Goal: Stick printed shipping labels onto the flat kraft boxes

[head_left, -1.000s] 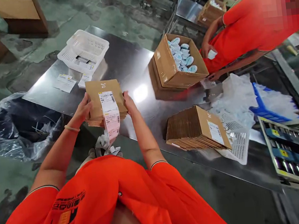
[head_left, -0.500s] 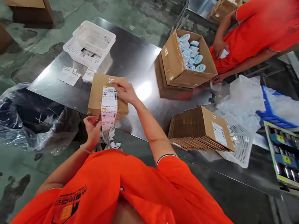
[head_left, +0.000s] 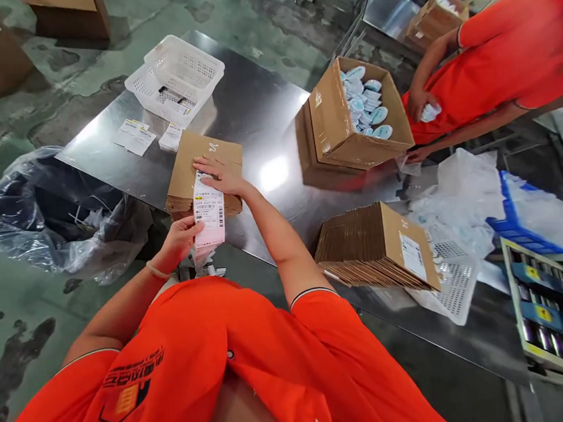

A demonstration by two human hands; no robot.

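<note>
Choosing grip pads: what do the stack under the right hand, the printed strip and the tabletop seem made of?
Stack: matte brown cardboard, most likely, from colour and layered edges.
Printed strip: probably thin paper, smooth; it bends and carries black print. Coating unclear.
Tabletop: looks like bare metal, perhaps stainless steel, semi-gloss: grey, bright glare, reflection of the open box.

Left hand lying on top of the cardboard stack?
No, the left hand pinches the label strip at its edge, while the right hand lies on top of the cardboard stack.
</note>
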